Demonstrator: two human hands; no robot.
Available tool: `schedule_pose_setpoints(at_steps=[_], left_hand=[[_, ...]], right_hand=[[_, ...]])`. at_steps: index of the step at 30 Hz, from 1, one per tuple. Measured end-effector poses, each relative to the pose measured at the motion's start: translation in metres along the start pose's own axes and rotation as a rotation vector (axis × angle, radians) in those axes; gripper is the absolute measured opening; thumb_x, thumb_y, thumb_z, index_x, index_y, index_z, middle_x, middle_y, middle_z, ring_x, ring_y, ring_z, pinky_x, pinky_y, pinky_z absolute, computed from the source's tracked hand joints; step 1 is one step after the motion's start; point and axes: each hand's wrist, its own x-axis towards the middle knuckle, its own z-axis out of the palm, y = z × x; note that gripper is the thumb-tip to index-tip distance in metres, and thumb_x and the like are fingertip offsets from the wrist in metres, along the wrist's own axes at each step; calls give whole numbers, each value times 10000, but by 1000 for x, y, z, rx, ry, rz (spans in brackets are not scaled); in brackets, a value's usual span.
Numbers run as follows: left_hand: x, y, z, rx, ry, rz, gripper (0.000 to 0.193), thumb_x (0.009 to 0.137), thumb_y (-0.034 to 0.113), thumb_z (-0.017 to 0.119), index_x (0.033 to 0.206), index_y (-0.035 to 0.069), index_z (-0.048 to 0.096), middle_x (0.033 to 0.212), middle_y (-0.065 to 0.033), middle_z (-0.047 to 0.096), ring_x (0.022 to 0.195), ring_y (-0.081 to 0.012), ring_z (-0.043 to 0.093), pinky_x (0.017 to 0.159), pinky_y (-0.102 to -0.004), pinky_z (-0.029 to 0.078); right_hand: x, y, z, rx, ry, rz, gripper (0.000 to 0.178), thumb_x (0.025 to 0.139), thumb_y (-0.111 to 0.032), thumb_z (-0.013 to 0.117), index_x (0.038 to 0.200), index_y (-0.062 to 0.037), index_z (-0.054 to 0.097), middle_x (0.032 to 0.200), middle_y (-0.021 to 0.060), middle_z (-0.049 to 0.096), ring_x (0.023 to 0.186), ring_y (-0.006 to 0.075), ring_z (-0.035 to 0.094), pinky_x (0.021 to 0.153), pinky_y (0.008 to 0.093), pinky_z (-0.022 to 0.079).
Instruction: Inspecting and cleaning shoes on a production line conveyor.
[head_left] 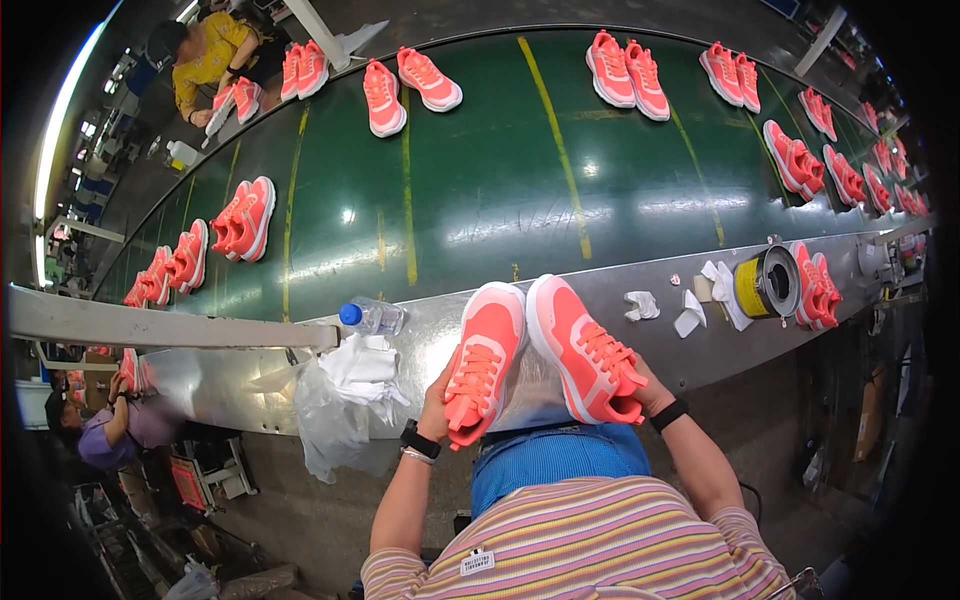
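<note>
A coral-pink sneaker [483,350] with a white sole is gripped at its heel by my left hand [436,402]. Its partner, another coral sneaker [577,345], is held at the heel end by my right hand [653,388]. Both shoes point away from me, toes close together and heels apart, over the near metal ledge [440,345]. Most of my fingers are hidden behind the shoes. Left of them lie a clear bottle with a blue cap [378,317] and a bunch of white cloths [362,372] on a clear plastic bag [335,425].
A green conveyor belt [480,180] with yellow lines carries several pairs of coral sneakers [245,222]. On the ledge at right stand a yellow-labelled can [768,284] and white scraps [690,315]. A metal bar [170,325] crosses at left. Co-workers sit far left [110,430] and across [215,60].
</note>
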Motion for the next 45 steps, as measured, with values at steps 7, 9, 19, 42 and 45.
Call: schedule_pose_setpoints(at_steps=[7, 9, 19, 42, 45], left_hand=[[-1, 20, 8, 604, 192, 327, 896, 663, 94, 780, 1442, 68, 336, 1271, -159, 449, 1176, -291, 449, 1002, -358, 381], [-2, 26, 13, 740, 254, 365, 900, 640, 75, 770, 1432, 59, 345, 1255, -173, 437, 1159, -326, 449, 993, -375, 383], [-5, 27, 33, 893, 414, 409, 867, 618, 38, 712, 1403, 9, 347, 1233, -225, 434, 1136, -382, 441, 974, -427, 370], [38, -30, 5, 493, 73, -60, 601, 995, 424, 359, 1458, 51, 274, 1317, -283, 484, 1249, -345, 472, 1030, -355, 358], [36, -31, 2, 473, 68, -80, 613, 992, 431, 366, 1449, 31, 285, 1339, -281, 466, 1270, -332, 452, 1045, -349, 339]], right_hand=[[-2, -19, 18, -355, 176, -243, 743, 706, -121, 780, 1365, -46, 445, 1176, 93, 549, 1105, 197, 531, 975, 322, 411], [-2, -26, 23, -545, 215, -330, 791, 685, -125, 797, 1383, -61, 432, 1204, 112, 519, 1138, 228, 510, 990, 334, 399], [-7, -28, 39, -818, 355, -421, 784, 654, -133, 779, 1366, -96, 454, 1178, 164, 474, 1092, 316, 491, 953, 375, 408], [34, 8, 7, -405, 33, 124, 547, 906, -303, 609, 1390, -116, 435, 1292, 205, 510, 1202, 265, 506, 992, 375, 413], [28, 4, -1, -455, 140, 7, 464, 915, -268, 598, 1334, -93, 502, 1281, 158, 528, 1182, 237, 518, 961, 354, 442]])
